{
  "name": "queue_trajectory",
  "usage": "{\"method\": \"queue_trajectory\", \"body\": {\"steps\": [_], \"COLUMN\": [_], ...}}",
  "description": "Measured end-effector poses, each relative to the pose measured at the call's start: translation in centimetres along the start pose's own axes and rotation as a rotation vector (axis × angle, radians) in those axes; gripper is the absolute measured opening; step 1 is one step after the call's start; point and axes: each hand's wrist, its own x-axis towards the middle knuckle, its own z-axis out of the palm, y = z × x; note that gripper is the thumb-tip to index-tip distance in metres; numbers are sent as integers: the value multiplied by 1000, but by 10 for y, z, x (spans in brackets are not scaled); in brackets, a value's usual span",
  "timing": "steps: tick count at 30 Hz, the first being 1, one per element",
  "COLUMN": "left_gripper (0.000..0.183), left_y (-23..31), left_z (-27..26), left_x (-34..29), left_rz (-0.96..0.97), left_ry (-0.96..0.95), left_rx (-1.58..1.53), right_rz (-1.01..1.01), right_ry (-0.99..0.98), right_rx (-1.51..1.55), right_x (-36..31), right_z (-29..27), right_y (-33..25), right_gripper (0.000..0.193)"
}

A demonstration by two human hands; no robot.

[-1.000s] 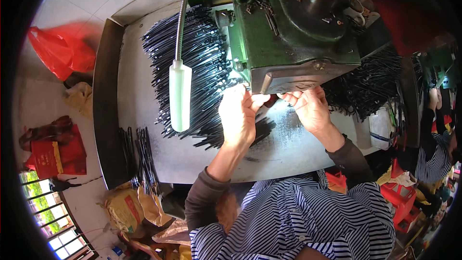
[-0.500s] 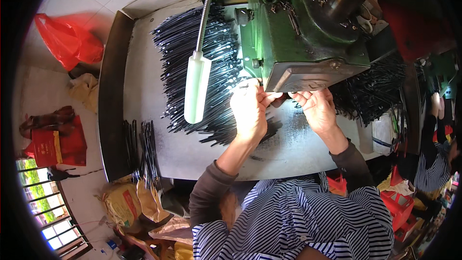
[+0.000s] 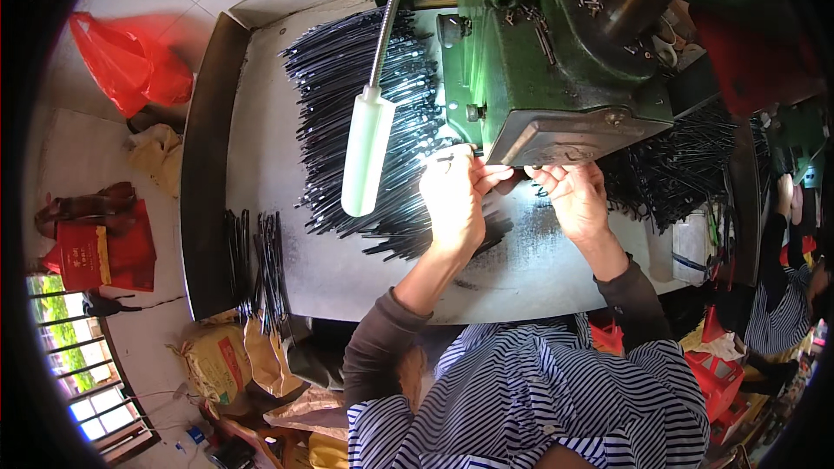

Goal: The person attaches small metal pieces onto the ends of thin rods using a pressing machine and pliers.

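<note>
My left hand (image 3: 453, 206) is closed at the front lower edge of a green machine (image 3: 569, 61), with a thin black rod (image 3: 446, 159) showing at its fingers. Close by on the right, my right hand (image 3: 577, 200) is pinched under the same edge. Whatever its fingertips hold is hidden by the machine's metal front cover (image 3: 565, 141). To the left of my left hand lies a wide pile of thin black rods (image 3: 365, 113) with shiny ends.
A lamp (image 3: 368, 156) on a bendy metal neck hangs over the pile. More black rods (image 3: 691, 152) are heaped right of the machine. Small metal bits lie on its top. A raised dark edge (image 3: 204, 174) bounds the metal table (image 3: 339, 282). A co-worker's arm (image 3: 773, 226) shows far right.
The view has shifted slightly, so the machine and lamp appear a little farther right. Both hands stay closed at the machine's edge; more of the black rod shows at my left fingers.
</note>
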Motion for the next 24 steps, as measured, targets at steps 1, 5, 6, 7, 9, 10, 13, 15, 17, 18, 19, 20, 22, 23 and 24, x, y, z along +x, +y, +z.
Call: {"method": "queue_trajectory", "body": {"steps": [1,5,6,7,9,10,13,15,17,18,19,20,22,23,24], "left_gripper": [20,18,18,18,20,20,27,19,18,18,18,18,21,23,22], "left_y": [1,3,3,4,5,1,12,9,16,16,15,19,20,19,18], "left_z": [-1,-11,-13,-14,-14,2,10,-42,-20,-19,-15,-15,-9,-5,1], "left_x": [0,3,4,5,9,9,6,16,15,14,13,9,-1,-7,-13], "left_rz": [0,-72,-82,-88,-121,-110,-75,-106,-170,-210,-250,-274,-360,-391,-430], "left_ry": [-1,72,87,80,-5,71,18,-82,-36,-61,-84,-94,-117,-88,-93], "left_rx": [-1,-46,-91,-92,-28,-10,234,89,99,108,112,133,162,190,220], "right_rz": [-1,-1,2,-6,-7,-40,-47,105,254,363,477,530,199,-153,-366], "right_ry": [-1,-68,-65,-59,-26,-43,-38,55,101,3,-91,-212,-173,-103,11], "right_rx": [-1,49,37,34,4,70,138,125,0,-134,-275,-533,-1041,-1302,-1499], "right_x": [1,2,2,2,1,1,1,-3,-21,-29,-40,-44,-55,-55,-50], "right_z": [-3,-7,-6,-6,-5,-13,-12,0,6,-5,-23,-30,-45,-51,-59], "right_y": [1,5,4,2,-3,-1,4,7,-23,-38,-59,-82,-121,-137,-152], "right_gripper": [23,22,21,21,19,16,13,20,26,29,32,32,20,10,4]}}
